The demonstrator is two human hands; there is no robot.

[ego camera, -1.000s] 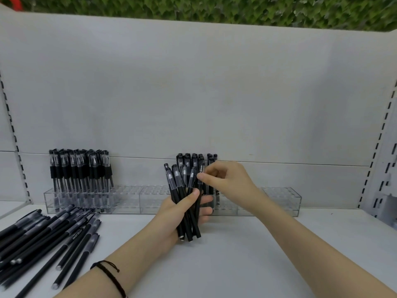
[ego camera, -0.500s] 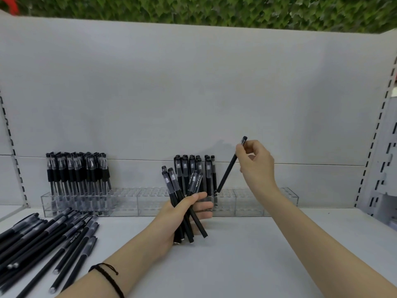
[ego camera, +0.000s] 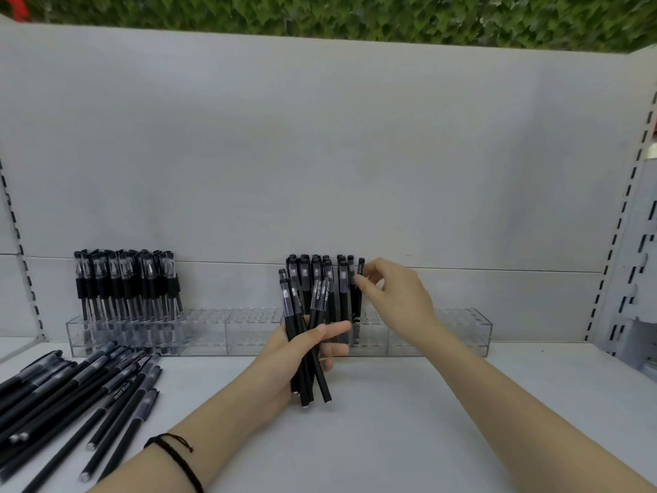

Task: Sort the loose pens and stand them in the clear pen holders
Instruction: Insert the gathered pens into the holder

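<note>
Beside the holder's (ego camera: 462, 336) empty right end, right hand (ego camera: 394, 297).

A white flat shelf (ego camera: 409, 439) carries a long clear plastic pen holder row (ego camera: 458, 332) beyond the fingertips and loose black pens (ego camera: 89, 382) lying left of them.

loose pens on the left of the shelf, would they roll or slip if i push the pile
The loose pens look round and smooth, so they would probably roll and fan apart on the flat white shelf. They look thin and stiff, so likely light and slide easily.
</note>
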